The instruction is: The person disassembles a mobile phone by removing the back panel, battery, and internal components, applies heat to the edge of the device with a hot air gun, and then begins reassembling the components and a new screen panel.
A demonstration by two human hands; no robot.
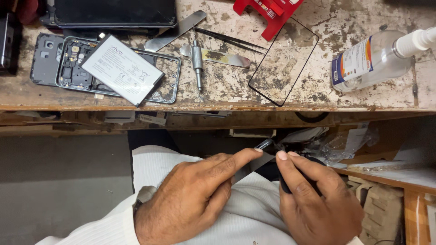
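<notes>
White ribbed sleeves, wristwatch (pixel 144 194)

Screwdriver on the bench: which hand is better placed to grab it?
Left, probably. The left hand sits more directly below the screwdriver; the right hand lies further right and its fingers wrap a dark object.

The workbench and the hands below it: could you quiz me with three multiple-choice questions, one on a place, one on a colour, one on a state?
1. Where does the white battery lie?
A. on the opened phone frame
B. in the person's lap
C. under the bottle

2. What colour is the cap of the clear bottle?
A. green
B. white
C. black

3. How is the bottle placed?
A. upright
B. upside down
C. lying on its side

Answers: 1 A, it rests across the frame on the bench. 2 B, the nozzle end is white. 3 C, its length runs along the bench top.
</notes>
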